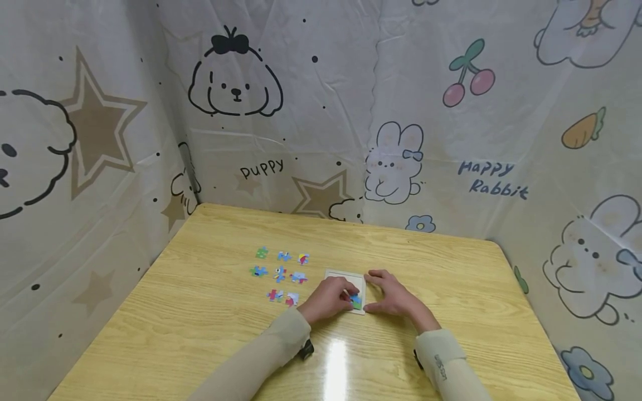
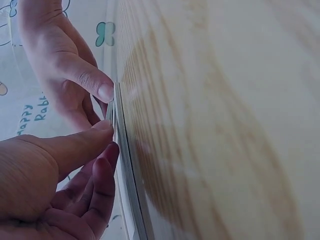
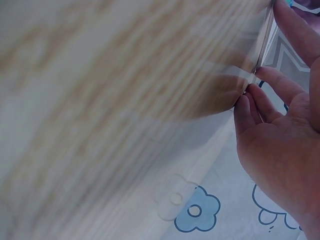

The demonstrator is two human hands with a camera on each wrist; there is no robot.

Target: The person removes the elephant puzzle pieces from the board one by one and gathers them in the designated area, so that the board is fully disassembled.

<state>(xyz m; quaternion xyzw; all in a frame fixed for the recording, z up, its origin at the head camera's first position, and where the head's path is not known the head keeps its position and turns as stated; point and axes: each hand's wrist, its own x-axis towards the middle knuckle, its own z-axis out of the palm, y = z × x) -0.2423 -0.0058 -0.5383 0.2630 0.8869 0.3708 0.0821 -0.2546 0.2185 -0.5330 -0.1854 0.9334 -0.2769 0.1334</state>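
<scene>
A small light puzzle tray (image 1: 346,273) lies on the table between the two hands. My left hand (image 1: 328,298) reaches over its left side, thumb and fingers pinching a blue-and-green puzzle piece (image 1: 356,301) at the tray's lower right. In the left wrist view, the left thumb (image 2: 90,137) meets the thin piece at the tray edge; the fingers partly hide it. My right hand (image 1: 396,298) touches the tray's right side, with thumb and index finger spread apart along that edge. The right wrist view shows this hand's fingertips (image 3: 252,95) low at the tabletop.
Several loose puzzle pieces (image 1: 279,273) lie in rough rows to the left of the tray. The wooden table (image 1: 200,312) ends at a printed curtain (image 1: 321,111) behind and at both sides. A bright reflection lies on the table in front of the tray.
</scene>
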